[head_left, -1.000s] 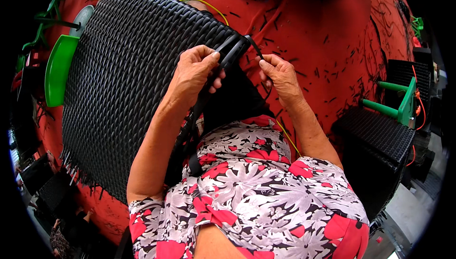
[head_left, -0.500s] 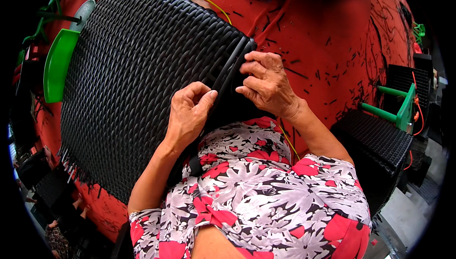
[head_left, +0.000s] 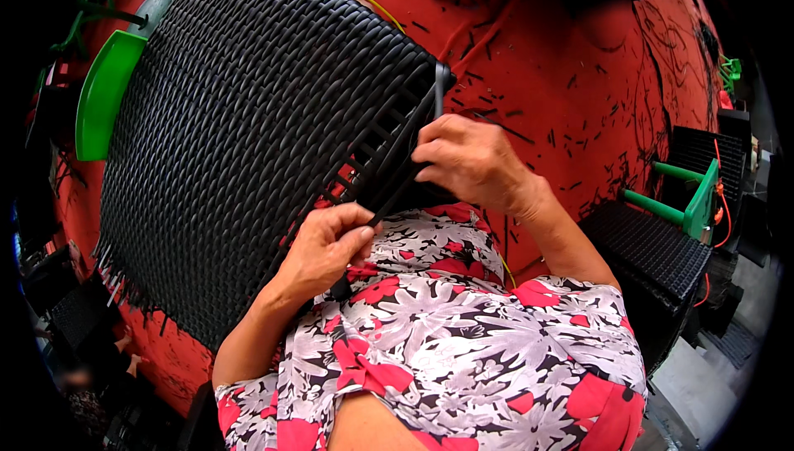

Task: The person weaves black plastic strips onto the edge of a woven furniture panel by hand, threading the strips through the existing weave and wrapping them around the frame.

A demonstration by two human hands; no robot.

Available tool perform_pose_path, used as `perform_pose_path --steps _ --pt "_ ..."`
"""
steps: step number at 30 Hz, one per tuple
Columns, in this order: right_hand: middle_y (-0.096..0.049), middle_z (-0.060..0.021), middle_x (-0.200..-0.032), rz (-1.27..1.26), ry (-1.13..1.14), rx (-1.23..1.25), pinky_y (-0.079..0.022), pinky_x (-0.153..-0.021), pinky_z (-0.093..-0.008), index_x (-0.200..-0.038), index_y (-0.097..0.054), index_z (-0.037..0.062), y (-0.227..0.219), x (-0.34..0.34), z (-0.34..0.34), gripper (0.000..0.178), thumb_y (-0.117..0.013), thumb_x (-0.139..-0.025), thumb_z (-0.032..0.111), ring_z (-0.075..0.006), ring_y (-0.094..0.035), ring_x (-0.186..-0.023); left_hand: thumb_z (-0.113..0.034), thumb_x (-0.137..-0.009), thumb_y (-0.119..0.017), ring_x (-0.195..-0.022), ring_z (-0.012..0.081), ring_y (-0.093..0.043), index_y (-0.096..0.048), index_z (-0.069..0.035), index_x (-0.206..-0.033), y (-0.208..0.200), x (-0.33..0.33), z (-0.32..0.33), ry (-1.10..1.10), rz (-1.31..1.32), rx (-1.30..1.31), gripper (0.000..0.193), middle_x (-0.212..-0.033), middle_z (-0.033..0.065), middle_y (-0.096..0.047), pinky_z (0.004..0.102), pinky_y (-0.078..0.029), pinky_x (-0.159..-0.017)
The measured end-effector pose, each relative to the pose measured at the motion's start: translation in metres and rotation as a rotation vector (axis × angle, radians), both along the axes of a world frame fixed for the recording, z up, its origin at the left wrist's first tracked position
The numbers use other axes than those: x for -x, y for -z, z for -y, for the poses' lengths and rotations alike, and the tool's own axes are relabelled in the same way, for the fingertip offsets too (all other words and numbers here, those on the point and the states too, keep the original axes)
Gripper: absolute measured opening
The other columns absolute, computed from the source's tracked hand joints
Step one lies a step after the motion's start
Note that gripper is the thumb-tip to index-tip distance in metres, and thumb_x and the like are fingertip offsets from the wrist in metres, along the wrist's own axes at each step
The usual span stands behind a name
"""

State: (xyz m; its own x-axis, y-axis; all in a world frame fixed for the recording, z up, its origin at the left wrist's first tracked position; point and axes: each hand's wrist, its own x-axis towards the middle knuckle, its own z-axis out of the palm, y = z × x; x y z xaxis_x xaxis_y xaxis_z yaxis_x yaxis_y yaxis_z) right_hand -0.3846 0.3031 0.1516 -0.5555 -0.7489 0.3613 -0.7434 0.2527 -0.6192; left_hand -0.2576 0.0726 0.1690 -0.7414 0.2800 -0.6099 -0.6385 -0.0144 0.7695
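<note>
A large black woven wicker panel point(head_left: 248, 120) tilts in front of me, filling the left and middle of the view. Along its near right edge is an unwoven row of gaps crossed by short dark strands. A flat black wicker strip point(head_left: 440, 91) runs from the panel's right corner down to my right hand point(head_left: 471, 162), whose fingers are closed on it. Lower down, my left hand point(head_left: 331, 244) pinches a dark length of strip between thumb and forefinger, beside the panel's near edge. Shadow hides where the strip passes between the hands.
Black strip scraps lie over the red floor point(head_left: 571, 145). A green plastic seat point(head_left: 107, 95) stands beyond the panel's left side. At right are a black woven piece point(head_left: 645, 240) and a green frame point(head_left: 699, 203) with an orange cord. Loose strand ends hang from the panel's lower left.
My left hand has moved down toward me, and my right hand slightly down. The strip is pulled away from the panel's edge, baring the row of gaps.
</note>
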Motion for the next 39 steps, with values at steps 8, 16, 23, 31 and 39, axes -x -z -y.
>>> perform_pose_path --steps 8,16,23,31,39 --pt "-0.066 -0.005 -0.088 -0.34 0.185 -0.144 -0.048 -0.079 -0.0399 -0.089 -0.068 0.0063 -0.077 0.018 -0.021 0.023 -0.074 -0.067 0.005 -0.0247 -0.063 -0.084 -0.007 -0.092 -0.058 -0.055 0.0053 -0.048 -0.064 0.003 -0.085 -0.008 -0.034 0.029 -0.054 -0.072 0.36 0.014 -0.062 -0.001 -0.055 0.024 -0.039 -0.051" --pt "-0.066 -0.009 -0.087 -0.064 -0.101 -0.11 -0.052 -0.059 -0.0335 -0.119 -0.056 -0.0041 -0.041 -0.055 0.054 0.062 -0.075 -0.075 0.036 -0.023 -0.062 -0.071 -0.002 -0.087 -0.063 -0.055 0.0126 -0.053 -0.065 0.003 -0.093 -0.019 -0.007 -0.008 -0.067 -0.53 0.121 0.008 -0.066 0.0068 -0.062 0.0285 -0.042 -0.051" --pt "-0.064 -0.0024 -0.076 -0.717 0.375 -0.346 -0.051 -0.058 -0.0342 -0.074 -0.066 0.0084 -0.059 0.07 -0.033 0.02 -0.075 -0.079 0.026 -0.0192 -0.063 -0.069 -0.009 -0.093 -0.06 -0.053 0.0039 -0.049 -0.067 0.0 -0.092 -0.019 -0.023 0.056 -0.204 -0.057 0.087 0.011 -0.065 -0.0021 -0.057 0.0185 -0.039 -0.048" --pt "-0.061 -0.0085 -0.076 -0.306 -0.065 -0.098 -0.045 -0.078 -0.0416 -0.086 -0.059 0.0088 -0.05 -0.014 0.06 0.026 -0.067 -0.083 0.033 -0.0248 -0.06 -0.073 -0.008 -0.091 -0.061 -0.054 0.0024 -0.047 -0.066 0.0 -0.086 -0.028 0.004 0.012 -0.219 -0.192 0.2 0.011 -0.064 -0.0038 -0.055 0.0189 -0.036 -0.048" --pt "-0.065 -0.0038 -0.071 -0.287 0.209 -0.34 -0.046 -0.075 -0.037 -0.074 -0.067 0.0102 -0.066 0.057 -0.041 0.013 -0.07 -0.082 0.02 -0.0229 -0.062 -0.07 -0.006 -0.091 -0.062 -0.056 0.0031 -0.05 -0.066 0.0 -0.088 -0.017 -0.013 0.036 -0.218 -0.065 0.146 0.008 -0.065 -0.0025 -0.056 0.0188 -0.037 -0.047"
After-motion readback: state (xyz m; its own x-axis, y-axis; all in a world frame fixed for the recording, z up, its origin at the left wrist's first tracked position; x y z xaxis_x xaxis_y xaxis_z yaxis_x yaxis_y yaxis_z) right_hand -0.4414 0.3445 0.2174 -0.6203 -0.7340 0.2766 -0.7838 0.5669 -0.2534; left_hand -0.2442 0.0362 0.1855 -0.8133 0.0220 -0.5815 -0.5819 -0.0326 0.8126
